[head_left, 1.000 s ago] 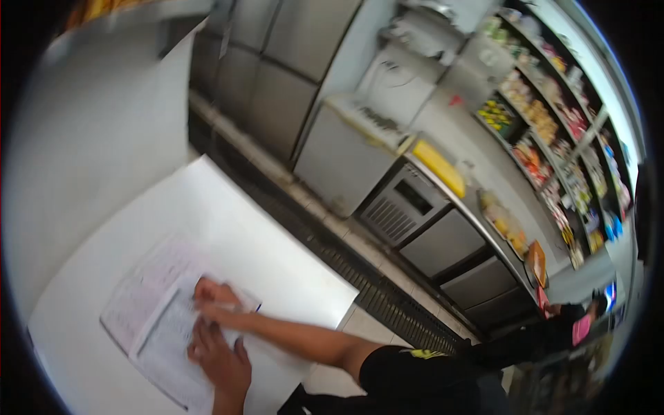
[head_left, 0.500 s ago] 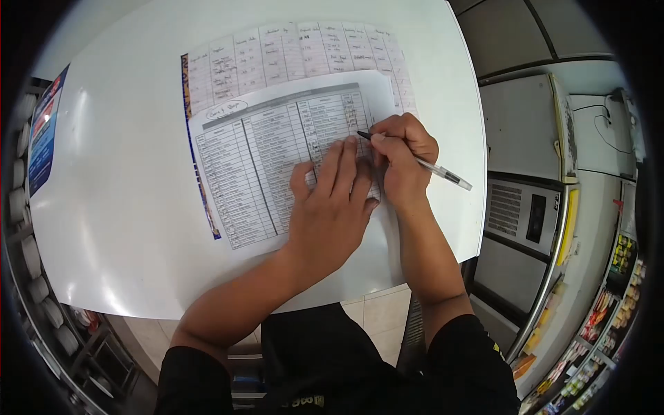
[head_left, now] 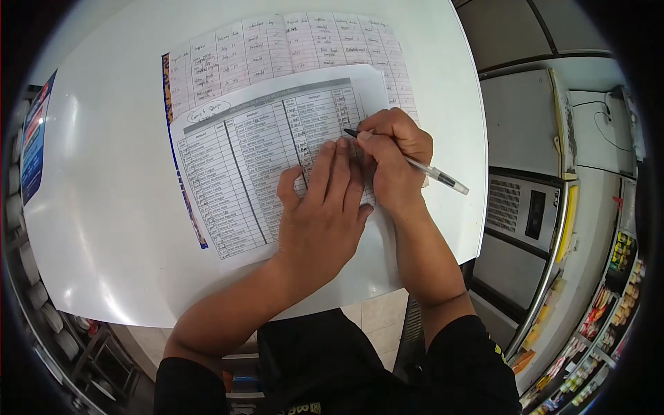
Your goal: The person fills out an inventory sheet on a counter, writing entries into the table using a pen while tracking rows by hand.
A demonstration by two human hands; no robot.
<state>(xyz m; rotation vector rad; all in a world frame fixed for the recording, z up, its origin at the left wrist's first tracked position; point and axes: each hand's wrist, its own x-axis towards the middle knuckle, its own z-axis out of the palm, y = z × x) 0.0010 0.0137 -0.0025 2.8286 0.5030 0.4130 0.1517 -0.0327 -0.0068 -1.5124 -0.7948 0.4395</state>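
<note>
A glossy white table (head_left: pixel 117 173) spreads beneath the grip, with streaks of light reflected to its left. Farther left, past the table's edge, a dark metal rack (head_left: pixel 92 358) holds white dishes (head_left: pixel 52 316). Nearer the body than the grip, beige floor tiles (head_left: pixel 377 319) show. Well to its right stand grey doors (head_left: pixel 492 28), a pale cabinet (head_left: pixel 519 117), a vented steel unit (head_left: pixel 503 205), a whitish wall (head_left: pixel 593 117) and crowded shelves (head_left: pixel 612 332).

White glare streaks the bright, fisheye-curved table (head_left: pixel 124 207).
</note>
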